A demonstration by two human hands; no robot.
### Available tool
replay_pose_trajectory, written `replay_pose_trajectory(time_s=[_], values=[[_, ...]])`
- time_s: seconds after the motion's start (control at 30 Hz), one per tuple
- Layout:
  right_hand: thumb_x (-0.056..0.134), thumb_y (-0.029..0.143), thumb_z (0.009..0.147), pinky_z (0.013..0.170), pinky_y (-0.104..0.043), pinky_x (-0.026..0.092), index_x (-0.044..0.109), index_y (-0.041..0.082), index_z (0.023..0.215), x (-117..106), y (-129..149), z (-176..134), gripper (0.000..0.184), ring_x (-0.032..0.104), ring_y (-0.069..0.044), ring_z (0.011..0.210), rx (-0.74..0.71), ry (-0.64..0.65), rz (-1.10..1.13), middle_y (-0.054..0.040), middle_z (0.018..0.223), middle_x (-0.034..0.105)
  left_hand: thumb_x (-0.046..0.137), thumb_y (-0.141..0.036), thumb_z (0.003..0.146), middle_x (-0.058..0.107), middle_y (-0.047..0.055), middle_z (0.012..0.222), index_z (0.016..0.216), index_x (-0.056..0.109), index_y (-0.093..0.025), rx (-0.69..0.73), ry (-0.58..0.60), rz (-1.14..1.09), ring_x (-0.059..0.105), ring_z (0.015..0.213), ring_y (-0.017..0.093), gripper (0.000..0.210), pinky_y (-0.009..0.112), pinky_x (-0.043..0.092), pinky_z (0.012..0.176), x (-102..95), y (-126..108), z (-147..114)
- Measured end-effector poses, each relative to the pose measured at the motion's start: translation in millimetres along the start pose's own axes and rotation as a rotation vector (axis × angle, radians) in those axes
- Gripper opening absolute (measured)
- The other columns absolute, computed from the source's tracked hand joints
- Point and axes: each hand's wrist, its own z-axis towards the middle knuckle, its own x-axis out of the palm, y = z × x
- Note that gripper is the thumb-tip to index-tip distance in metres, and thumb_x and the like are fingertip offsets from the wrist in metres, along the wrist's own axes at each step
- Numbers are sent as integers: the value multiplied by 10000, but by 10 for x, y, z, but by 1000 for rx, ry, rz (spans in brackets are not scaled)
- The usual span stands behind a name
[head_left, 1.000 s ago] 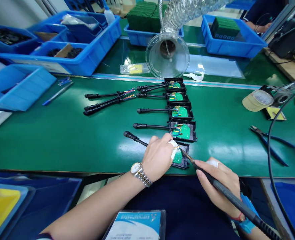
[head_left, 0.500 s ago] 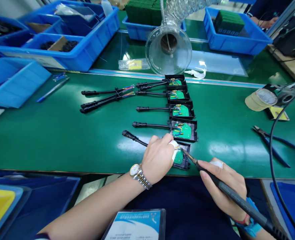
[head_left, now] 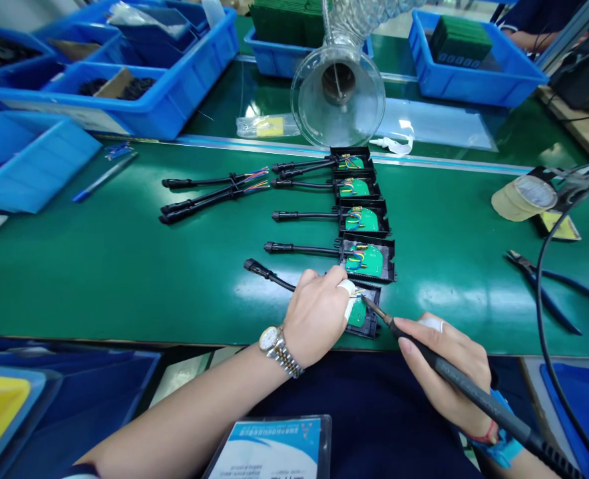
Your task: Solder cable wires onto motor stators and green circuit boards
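My right hand (head_left: 448, 372) grips a soldering iron (head_left: 454, 376) like a pen, its tip on the wires at the nearest green circuit board (head_left: 358, 314). That board sits in a black housing (head_left: 374, 326). My left hand (head_left: 319, 313), fingers curled and bandaged at one fingertip, is closed over the housing's left side on thin wires (head_left: 358, 293); its fingertips are mostly hidden. From under it a black cable (head_left: 269, 273) with a connector runs out to the left. Behind stand several similar housings in a column, the closest being an open housing (head_left: 369, 258) with board and cable.
Loose black cables (head_left: 199, 199) with bare coloured wire ends lie left. A clear fume funnel (head_left: 338, 100) hangs behind the housings. Pliers (head_left: 544, 286), a yellowish round container (head_left: 524, 197) and the iron's cord (head_left: 541, 313) are right. Blue bins (head_left: 174, 100) line the back; a pen (head_left: 104, 178) lies left.
Both hands and the iron stay almost where they were, the tip still at the wires. The whole view has shifted very slightly.
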Motion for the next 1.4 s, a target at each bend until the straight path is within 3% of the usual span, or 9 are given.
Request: replay_pose_trajectory(time_s=[0.2,0.4,0.93,1.2,1.3,1.4], values=[[577,81,741,576,-259,483,638,146,974,20,13,-2,250,556,-121,602,-27,16,-6,-31,655,591,419,-220,876,580,50,884,855,660,-168,8,-14,23,518,668,172,248,351,323,669,13,-1,-7],[573,63,733,595,-284,500,602,153,1055,62,-10,-39,335,557,-129,595,-151,35,-28,-29,661,592,425,-221,872,576,46,881,836,659,-165,11,-10,54,518,667,174,243,357,319,669,12,-11,-4],[549,96,760,561,-259,495,636,150,987,38,-4,-18,249,562,-122,583,-117,27,-32,-26,628,578,443,-214,859,573,33,874,847,658,-178,-10,0,75,518,672,178,217,353,320,674,19,-23,-6],[587,59,727,580,-241,494,621,164,1025,-130,29,1,318,592,-130,644,-106,-89,-38,-33,697,615,443,-234,865,575,37,889,867,663,-183,-11,3,59,525,689,179,227,354,321,678,27,-7,-4],[583,88,756,644,-244,517,564,201,1105,-53,-59,-40,368,624,-140,718,-94,-116,-57,-28,784,650,447,-224,863,576,31,879,864,663,-187,-19,4,54,528,692,181,220,356,325,681,27,-10,-6],[579,127,781,798,-274,524,514,220,1123,97,-169,-66,359,637,-164,879,-64,-57,-26,-39,941,663,454,-217,857,575,29,883,859,661,-184,-19,9,46,530,701,183,210,356,329,686,25,-11,-4]])
